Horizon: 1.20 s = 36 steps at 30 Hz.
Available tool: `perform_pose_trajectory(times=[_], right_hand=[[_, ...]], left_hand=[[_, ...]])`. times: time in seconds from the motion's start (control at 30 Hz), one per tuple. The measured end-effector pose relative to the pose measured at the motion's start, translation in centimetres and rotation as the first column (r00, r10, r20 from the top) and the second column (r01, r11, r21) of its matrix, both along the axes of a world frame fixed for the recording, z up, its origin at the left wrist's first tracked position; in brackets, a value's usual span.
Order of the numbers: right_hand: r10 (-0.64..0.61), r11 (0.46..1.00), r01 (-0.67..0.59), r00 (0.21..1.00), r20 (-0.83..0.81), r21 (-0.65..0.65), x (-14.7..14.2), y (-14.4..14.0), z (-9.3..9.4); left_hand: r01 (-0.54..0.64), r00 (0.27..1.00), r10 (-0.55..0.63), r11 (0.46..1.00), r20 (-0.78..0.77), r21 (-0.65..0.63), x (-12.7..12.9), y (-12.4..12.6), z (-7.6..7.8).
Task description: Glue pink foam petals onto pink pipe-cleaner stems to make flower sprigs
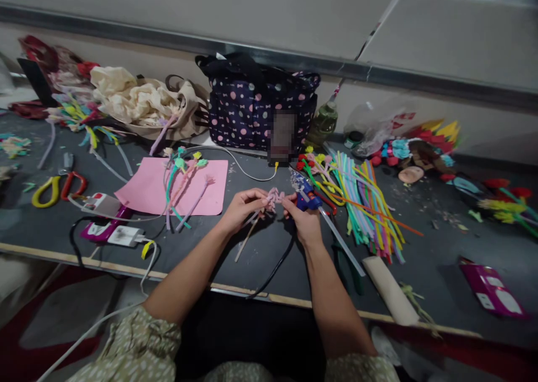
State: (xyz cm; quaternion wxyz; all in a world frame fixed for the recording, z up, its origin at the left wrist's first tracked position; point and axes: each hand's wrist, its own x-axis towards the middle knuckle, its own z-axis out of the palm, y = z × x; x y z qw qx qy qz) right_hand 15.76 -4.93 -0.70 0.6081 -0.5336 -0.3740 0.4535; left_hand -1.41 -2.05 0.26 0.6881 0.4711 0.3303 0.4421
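Observation:
Above the dark table, a small lilac-pink pipe-cleaner flower (274, 199) is pinched between the fingers of both hands. My left hand (244, 207) is closed on its left side, and thin stems slant down below that hand. From the other side, my right hand (303, 218) is closed with thumb and finger at the flower's edge. A blue glue gun (308, 196) is right beside my right hand, partly hidden by it; a clear glue stick (342, 242) sticks out of its back. Whether the right hand touches the glue gun, I cannot tell.
Colourful pipe cleaners (361, 197) lie in a bundle to the right. Finished flowers rest on pink paper (202, 194) at left, near scissors (73, 185) and a purple power strip (98, 231). A dotted bag (252, 110) stands behind. A black cable (277, 267) crosses the table's front edge.

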Motion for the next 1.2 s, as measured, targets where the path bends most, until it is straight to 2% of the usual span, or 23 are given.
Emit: perform_pose_trajectory(times=[0.13, 0.33, 0.5, 0.73, 1.2], right_hand=[[-0.020, 1.000, 0.020, 1.000, -0.005, 0.013, 0.28, -0.08, 0.18], [0.086, 0.993, -0.087, 0.996, 0.015, 0.075, 0.33, -0.20, -0.06], [0.105, 0.992, -0.110, 0.992, 0.069, 0.066, 0.46, -0.21, -0.24], [0.134, 0.989, -0.142, 0.983, 0.128, 0.053, 0.75, -0.19, -0.22], [0.159, 0.987, -0.162, 0.980, 0.116, 0.015, 0.88, -0.07, -0.37]], left_hand=[[-0.023, 0.996, 0.022, 1.000, -0.087, -0.014, -0.08, 0.17, -0.23], [-0.033, 0.984, 0.030, 0.999, -0.175, -0.018, 0.10, 0.18, -0.57], [-0.028, 0.970, 0.028, 1.000, -0.242, 0.006, 0.14, 0.18, -0.50], [0.015, 0.956, -0.001, 0.999, -0.294, 0.046, -0.03, 0.23, -0.63], [0.050, 0.944, -0.019, 0.995, -0.330, 0.086, 0.01, 0.08, -0.65]])
